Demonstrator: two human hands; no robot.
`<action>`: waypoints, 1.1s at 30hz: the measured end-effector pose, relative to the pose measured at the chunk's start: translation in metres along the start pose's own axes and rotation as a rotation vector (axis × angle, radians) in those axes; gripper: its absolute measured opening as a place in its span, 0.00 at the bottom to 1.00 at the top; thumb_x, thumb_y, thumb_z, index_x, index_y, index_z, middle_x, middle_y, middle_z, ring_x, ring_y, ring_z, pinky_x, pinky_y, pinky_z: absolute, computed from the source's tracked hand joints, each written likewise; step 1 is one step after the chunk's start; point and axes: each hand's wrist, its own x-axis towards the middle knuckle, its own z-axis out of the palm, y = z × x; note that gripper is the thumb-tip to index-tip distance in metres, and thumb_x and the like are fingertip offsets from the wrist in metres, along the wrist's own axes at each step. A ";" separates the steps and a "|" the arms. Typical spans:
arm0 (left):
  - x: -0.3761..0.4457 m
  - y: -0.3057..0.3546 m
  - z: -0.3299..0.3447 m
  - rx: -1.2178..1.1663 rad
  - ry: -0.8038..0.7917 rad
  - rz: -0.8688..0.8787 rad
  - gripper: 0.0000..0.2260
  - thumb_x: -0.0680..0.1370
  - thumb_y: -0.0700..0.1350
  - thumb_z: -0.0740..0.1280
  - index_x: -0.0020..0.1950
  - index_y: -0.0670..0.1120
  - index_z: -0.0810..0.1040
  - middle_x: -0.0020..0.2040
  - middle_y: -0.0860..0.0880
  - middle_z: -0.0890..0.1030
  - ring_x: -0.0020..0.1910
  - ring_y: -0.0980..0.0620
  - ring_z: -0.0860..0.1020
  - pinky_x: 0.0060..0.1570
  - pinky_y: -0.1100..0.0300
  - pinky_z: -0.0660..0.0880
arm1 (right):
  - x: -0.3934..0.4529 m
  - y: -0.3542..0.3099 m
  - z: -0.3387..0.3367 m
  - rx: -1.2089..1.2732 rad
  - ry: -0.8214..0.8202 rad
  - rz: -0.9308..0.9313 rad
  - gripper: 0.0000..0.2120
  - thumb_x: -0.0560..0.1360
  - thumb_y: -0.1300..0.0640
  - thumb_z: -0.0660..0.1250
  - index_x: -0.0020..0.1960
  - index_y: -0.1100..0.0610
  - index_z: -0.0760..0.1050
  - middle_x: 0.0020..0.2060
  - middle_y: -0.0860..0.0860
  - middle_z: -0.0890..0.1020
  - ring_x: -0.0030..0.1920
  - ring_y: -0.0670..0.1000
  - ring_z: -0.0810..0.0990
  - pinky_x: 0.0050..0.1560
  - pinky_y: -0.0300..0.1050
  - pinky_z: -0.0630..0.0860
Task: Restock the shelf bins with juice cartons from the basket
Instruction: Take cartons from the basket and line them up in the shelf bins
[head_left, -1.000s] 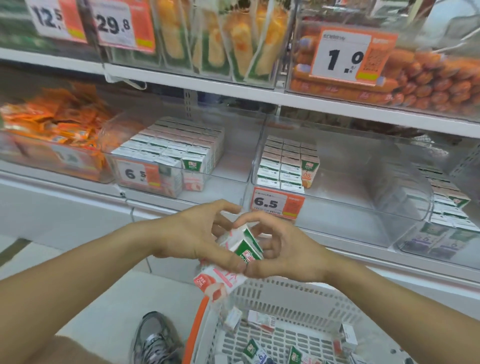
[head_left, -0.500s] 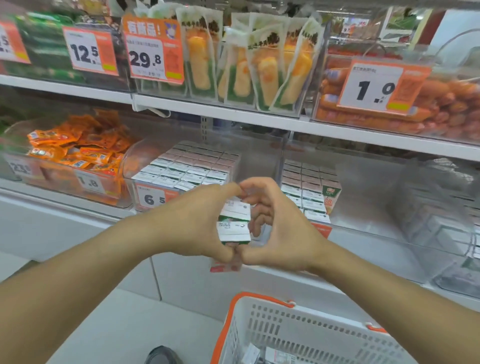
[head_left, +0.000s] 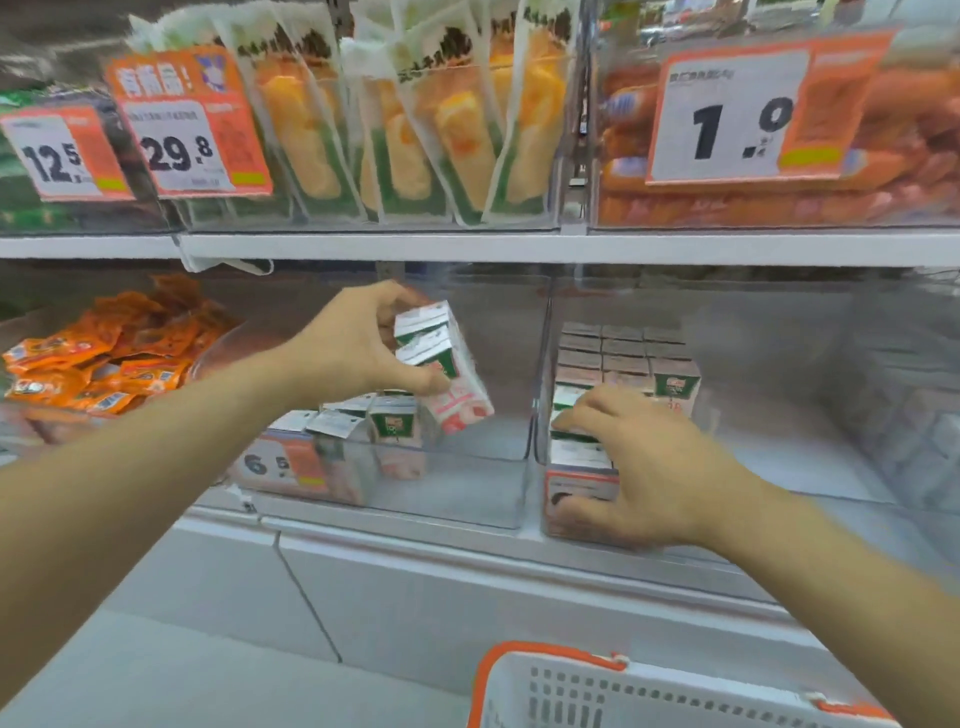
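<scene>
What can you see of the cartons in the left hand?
The left hand grips a small stack of juice cartons, apparently two or three, blur hides the count. They look like coated paperboard: white tops, green bands, a pink-and-white lower panel. The stack is tilted, its bottom swung right, held in the air above the clear left bin, near the cartons already standing there. Only the fingers and thumb touch it.

Two bare forearms, left hand (head_left: 358, 348), right hand (head_left: 644, 467), no sleeves visible

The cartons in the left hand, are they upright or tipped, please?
Tipped. The cartons in the left hand lean, tops up-left, bottoms down-right, above the bin.
</scene>
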 end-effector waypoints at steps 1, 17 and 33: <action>0.010 -0.002 0.004 0.017 -0.006 0.006 0.29 0.59 0.41 0.84 0.56 0.50 0.76 0.48 0.55 0.83 0.45 0.59 0.82 0.51 0.61 0.78 | 0.001 0.002 0.003 0.016 0.025 -0.007 0.34 0.65 0.30 0.66 0.66 0.46 0.71 0.57 0.45 0.73 0.59 0.51 0.72 0.56 0.55 0.76; 0.131 -0.020 0.059 0.838 -0.233 0.026 0.40 0.64 0.51 0.81 0.72 0.51 0.67 0.66 0.45 0.72 0.66 0.42 0.70 0.61 0.49 0.70 | 0.001 0.007 0.013 0.087 0.093 0.001 0.32 0.63 0.28 0.63 0.64 0.40 0.72 0.55 0.36 0.70 0.58 0.43 0.68 0.57 0.48 0.75; 0.087 -0.035 0.062 0.809 0.079 0.032 0.20 0.74 0.49 0.71 0.65 0.48 0.75 0.60 0.43 0.76 0.61 0.43 0.72 0.60 0.50 0.72 | 0.000 0.006 0.014 0.065 0.116 -0.003 0.33 0.63 0.30 0.63 0.64 0.43 0.74 0.56 0.40 0.72 0.58 0.45 0.69 0.58 0.46 0.74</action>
